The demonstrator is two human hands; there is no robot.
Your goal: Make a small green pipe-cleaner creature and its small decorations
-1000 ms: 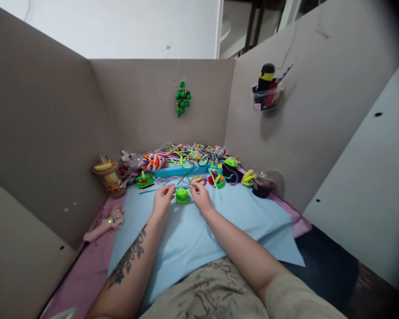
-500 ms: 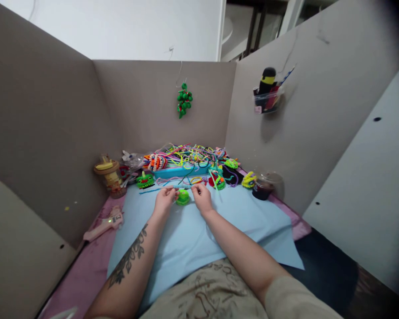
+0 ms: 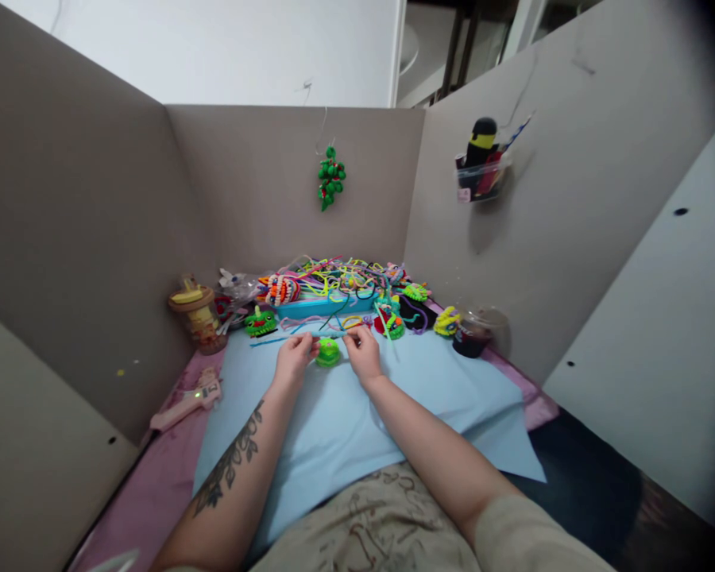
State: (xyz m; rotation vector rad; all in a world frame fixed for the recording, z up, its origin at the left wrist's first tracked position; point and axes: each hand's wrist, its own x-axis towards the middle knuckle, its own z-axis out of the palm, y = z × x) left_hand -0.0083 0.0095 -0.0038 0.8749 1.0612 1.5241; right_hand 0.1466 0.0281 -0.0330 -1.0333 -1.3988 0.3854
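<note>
Blue strand pinched by left hand, right hand; green piece between hands.

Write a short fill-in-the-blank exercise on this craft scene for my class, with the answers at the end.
1. The left hand and right hand hold a ____ pipe cleaner.
2. The fuzzy piece between these hands is bright ____.
3. The glue gun lies to the ____ of the sheet.

Answers: blue; green; left.

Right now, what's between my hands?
In the head view, a light-blue strip and, below it, a green piece show between left hand and right hand.
</note>
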